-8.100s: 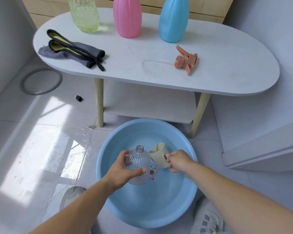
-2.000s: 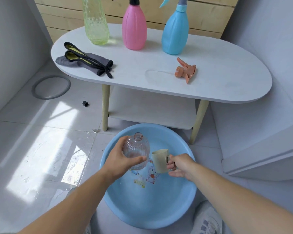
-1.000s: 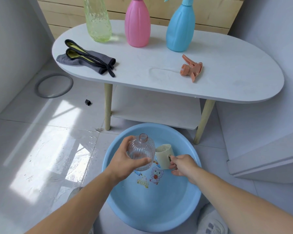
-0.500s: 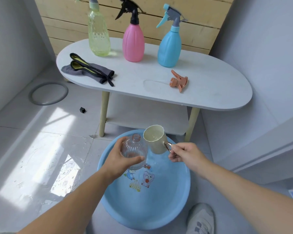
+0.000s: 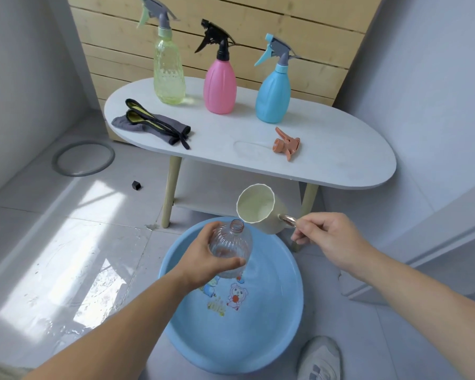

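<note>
Left fingers [image 5: 232,261] wrap a capless clear bottle [image 5: 232,241]; right fingers [image 5: 303,224] pinch a tilted cream cup [image 5: 262,215] by its handle above the basin [image 5: 285,314].

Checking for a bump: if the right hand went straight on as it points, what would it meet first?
Likely the neck of the clear bottle in the left hand; the cream cup that the right hand holds would touch it first. Depth is unclear.
</note>
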A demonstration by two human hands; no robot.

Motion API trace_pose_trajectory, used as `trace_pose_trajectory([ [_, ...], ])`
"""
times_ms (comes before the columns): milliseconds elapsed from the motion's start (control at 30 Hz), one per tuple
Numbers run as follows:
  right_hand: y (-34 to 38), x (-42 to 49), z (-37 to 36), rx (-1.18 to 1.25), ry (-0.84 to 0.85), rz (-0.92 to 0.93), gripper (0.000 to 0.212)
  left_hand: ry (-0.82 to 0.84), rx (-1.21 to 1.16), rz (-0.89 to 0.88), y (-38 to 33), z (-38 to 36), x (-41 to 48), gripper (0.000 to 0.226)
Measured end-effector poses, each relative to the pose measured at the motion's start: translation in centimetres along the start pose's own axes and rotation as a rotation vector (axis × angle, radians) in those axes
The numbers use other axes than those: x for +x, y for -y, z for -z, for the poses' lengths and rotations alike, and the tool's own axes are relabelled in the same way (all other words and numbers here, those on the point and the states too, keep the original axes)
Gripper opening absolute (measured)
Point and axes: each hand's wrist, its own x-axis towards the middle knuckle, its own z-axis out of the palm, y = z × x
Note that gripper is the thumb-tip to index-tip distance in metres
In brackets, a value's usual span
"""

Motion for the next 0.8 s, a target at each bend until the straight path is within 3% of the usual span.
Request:
trace_pose_trajectory([
  [800, 0.57, 0.30, -0.28, -0.154, -0.053, 0.184, 0.025, -0.027, -0.011, -0.004, 0.39, 0.30, 0.19, 0.091],
])
